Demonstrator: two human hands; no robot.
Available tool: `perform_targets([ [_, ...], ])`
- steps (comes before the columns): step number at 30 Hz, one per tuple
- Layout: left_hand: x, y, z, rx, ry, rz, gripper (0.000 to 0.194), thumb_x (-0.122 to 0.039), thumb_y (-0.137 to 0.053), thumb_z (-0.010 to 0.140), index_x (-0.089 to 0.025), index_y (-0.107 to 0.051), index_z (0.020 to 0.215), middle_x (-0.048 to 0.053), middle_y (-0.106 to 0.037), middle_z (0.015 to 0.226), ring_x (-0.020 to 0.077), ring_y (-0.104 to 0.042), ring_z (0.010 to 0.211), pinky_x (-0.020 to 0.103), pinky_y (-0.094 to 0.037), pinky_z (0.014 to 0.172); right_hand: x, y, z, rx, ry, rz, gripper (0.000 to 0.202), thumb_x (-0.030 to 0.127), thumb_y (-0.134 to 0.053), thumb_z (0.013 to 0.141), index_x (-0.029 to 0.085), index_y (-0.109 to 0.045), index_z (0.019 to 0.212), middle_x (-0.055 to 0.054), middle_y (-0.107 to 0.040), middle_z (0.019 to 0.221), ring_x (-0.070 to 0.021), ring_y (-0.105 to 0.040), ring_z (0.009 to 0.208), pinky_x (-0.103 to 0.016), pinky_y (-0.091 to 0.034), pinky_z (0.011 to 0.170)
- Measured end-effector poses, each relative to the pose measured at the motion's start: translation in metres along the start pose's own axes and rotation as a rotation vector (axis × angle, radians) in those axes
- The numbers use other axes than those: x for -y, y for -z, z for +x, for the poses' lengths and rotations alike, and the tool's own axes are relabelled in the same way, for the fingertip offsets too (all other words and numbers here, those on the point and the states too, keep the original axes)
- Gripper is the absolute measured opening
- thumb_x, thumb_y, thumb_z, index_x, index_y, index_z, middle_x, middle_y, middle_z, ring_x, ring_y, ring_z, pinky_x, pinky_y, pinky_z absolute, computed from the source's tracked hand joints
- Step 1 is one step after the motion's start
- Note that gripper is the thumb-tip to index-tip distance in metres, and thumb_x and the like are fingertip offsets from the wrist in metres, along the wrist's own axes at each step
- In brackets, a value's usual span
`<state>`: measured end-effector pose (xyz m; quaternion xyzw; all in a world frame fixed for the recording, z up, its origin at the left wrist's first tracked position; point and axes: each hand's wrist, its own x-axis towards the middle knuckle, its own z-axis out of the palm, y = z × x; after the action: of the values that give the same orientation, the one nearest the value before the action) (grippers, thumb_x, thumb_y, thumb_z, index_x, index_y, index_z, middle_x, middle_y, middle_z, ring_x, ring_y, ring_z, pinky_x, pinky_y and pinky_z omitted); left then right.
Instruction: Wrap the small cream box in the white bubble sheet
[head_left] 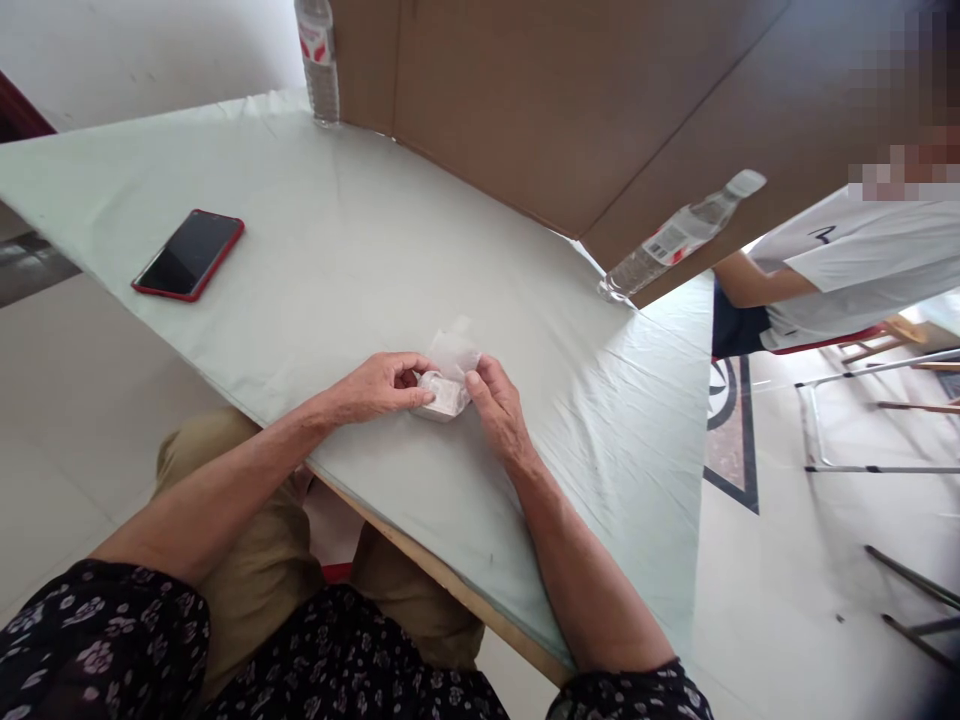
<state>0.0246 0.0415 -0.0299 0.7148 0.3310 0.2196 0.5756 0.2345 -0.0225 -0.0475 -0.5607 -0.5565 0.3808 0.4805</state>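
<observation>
A small white box-shaped packet (pixel 444 398) lies on the pale green tablecloth near the table's front edge. Thin, translucent white wrapping (pixel 454 350) stands up from its far side. My left hand (pixel 390 385) grips the packet's left end, its thumb on the top. On the other side, my right hand (pixel 499 405) pinches the edge of the wrapping between thumb and forefinger. What the packet contains is hidden.
A phone in a red case (pixel 191 255) lies at the left. One water bottle (pixel 319 65) stands at the back; another bottle (pixel 679 240) is at the right by a large brown panel (pixel 510 110). A person in a white shirt (pixel 862 250) sits beyond the panel.
</observation>
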Motion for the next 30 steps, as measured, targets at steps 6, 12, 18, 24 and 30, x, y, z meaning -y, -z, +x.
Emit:
perform_targets([
  [6,0.001,-0.001,-0.001,0.006,0.031,-0.022,0.039,-0.037,-0.069,0.079,-0.017,-0.07,0.112,0.0,-0.065,0.082,0.0139,-0.058,0.074,0.025,-0.043,0.067,0.009,0.022,-0.006,-0.162,-0.034,-0.182,0.038,0.054,-0.066,0.086,0.022,-0.068,0.106,-0.005,-0.072,0.097,-0.0193,-0.063,0.086,-0.032,-0.049,0.076],
  [12,0.003,-0.003,0.0,-0.034,0.039,-0.052,0.035,-0.039,-0.072,0.077,-0.017,-0.065,0.103,-0.001,-0.061,0.078,0.0134,-0.056,0.071,0.026,-0.044,0.066,0.015,0.012,-0.007,0.008,0.01,-0.212,0.029,0.044,-0.06,0.092,0.021,-0.076,0.094,-0.004,-0.075,0.091,-0.0186,-0.063,0.078,-0.031,-0.046,0.071],
  [18,0.001,-0.001,0.001,-0.024,-0.027,0.006,0.031,-0.038,-0.071,0.078,-0.018,-0.067,0.102,0.003,-0.067,0.095,0.0123,-0.055,0.072,0.027,-0.045,0.066,0.011,0.003,-0.006,0.018,0.046,-0.196,0.03,0.042,-0.055,0.095,0.022,-0.077,0.092,-0.005,-0.075,0.091,-0.0206,-0.065,0.084,-0.033,-0.049,0.08],
  [24,0.0,0.0,0.001,0.018,-0.049,-0.027,0.028,-0.034,-0.073,0.077,-0.018,-0.067,0.099,0.012,-0.058,0.142,0.0122,-0.061,0.081,0.03,-0.05,0.074,0.012,0.001,-0.004,0.014,0.1,-0.268,0.031,0.039,-0.052,0.097,0.023,-0.077,0.09,-0.006,-0.076,0.093,-0.0223,-0.066,0.087,-0.035,-0.049,0.082],
  [30,0.002,0.0,0.002,0.084,0.034,-0.111,0.032,-0.036,-0.074,0.076,-0.016,-0.066,0.099,0.003,-0.068,0.089,0.0149,-0.06,0.077,0.029,-0.046,0.071,0.017,0.008,0.002,0.143,0.143,-0.391,0.025,0.037,-0.056,0.093,0.026,-0.079,0.09,-0.005,-0.078,0.091,-0.0232,-0.067,0.087,-0.038,-0.048,0.084],
])
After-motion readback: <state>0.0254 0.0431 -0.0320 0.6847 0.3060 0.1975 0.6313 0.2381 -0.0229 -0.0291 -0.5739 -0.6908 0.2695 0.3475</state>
